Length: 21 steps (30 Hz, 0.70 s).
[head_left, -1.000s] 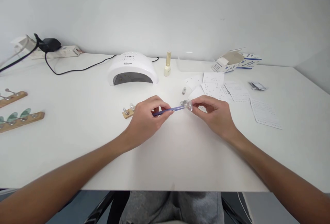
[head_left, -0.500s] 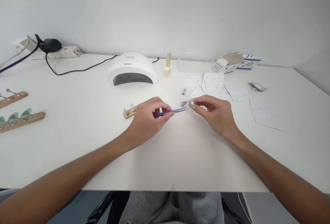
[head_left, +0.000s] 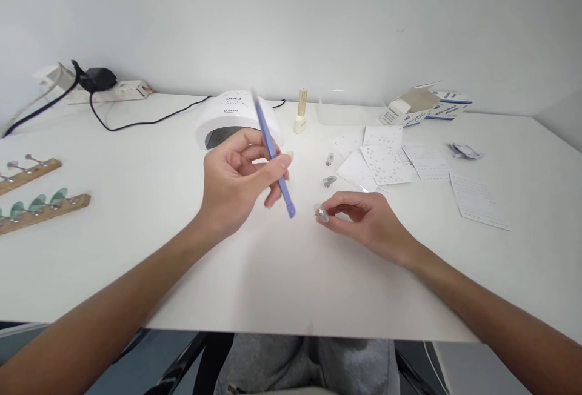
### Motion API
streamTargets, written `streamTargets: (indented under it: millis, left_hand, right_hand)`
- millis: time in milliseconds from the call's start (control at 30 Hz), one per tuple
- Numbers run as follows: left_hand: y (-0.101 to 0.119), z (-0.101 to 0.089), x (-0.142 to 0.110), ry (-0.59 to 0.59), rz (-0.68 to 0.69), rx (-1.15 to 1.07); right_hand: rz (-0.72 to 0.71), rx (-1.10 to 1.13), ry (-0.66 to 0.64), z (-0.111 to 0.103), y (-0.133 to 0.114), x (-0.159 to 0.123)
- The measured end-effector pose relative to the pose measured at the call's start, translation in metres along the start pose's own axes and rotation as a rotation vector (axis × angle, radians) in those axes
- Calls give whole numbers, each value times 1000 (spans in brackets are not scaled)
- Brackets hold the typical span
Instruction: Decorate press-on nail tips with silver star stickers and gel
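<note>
My left hand is raised over the middle of the table, its fingers closed around purple tweezers held tilted, the tip pointing up and away and the blunt end down. In my right hand a clear press-on nail tip with a shiny star-like mark is pinched between thumb and forefinger, just above the table. Two more silvery nail tips on small stands, one nearer and one farther, are beyond my right hand. Sticker sheets lie spread behind them.
A white nail lamp stands behind my left hand, its cable running left to a power strip. A polish bottle and an opened box are along the wall. Wooden holders with green nail tips lie at left.
My left hand has lifted and swung the tweezers from level, tip toward the right hand, to steeply tilted. My right hand has moved slightly nearer and left with the nail tip.
</note>
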<state>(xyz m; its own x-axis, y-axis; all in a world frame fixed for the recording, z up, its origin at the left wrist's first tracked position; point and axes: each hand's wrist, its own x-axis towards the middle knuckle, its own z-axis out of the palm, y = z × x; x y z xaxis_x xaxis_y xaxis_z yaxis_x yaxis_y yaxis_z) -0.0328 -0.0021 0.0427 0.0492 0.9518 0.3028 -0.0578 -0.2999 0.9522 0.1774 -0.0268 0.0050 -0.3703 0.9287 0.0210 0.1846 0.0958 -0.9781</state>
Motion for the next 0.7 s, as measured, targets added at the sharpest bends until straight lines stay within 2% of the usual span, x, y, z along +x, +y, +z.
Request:
streamTargets:
  millis: [200, 467, 633, 700]
  left_hand:
    - [4, 14, -17, 10, 44, 71]
    - [2, 17, -21, -49, 24, 36]
    - [2, 16, -21, 46, 68, 75]
    - [4, 17, -22, 40, 43, 73]
  right_hand:
    - [-7, -33, -82, 9, -2, -4]
    - [-49, -93, -108, 13, -6, -5]
    - [-48, -111, -97, 13, -5, -6]
    - [-36, -113, -82, 13, -5, -6]
